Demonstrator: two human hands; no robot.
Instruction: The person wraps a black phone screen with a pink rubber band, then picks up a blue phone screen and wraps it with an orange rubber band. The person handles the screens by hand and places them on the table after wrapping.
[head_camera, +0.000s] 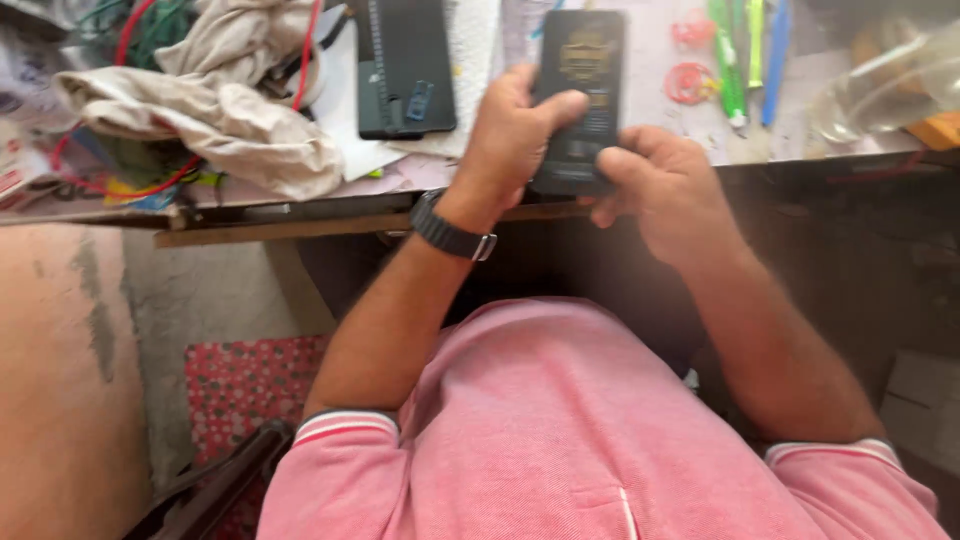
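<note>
Phone held over the messy table edge

Both my hands hold a black phone (578, 95) above the front edge of the table (640, 70). My left hand (510, 140) wraps its side, thumb pressed on the screen. My right hand (665, 185) cups the bottom end. On the table's left end lies a crumpled cloth (215, 105) on red wires (125, 40). A dark tablet (405, 65) sits near the middle. Green pens (728, 60) lie toward the right end. Below, the floor (60, 380) is brown, with a dotted red mat (240, 385).
</note>
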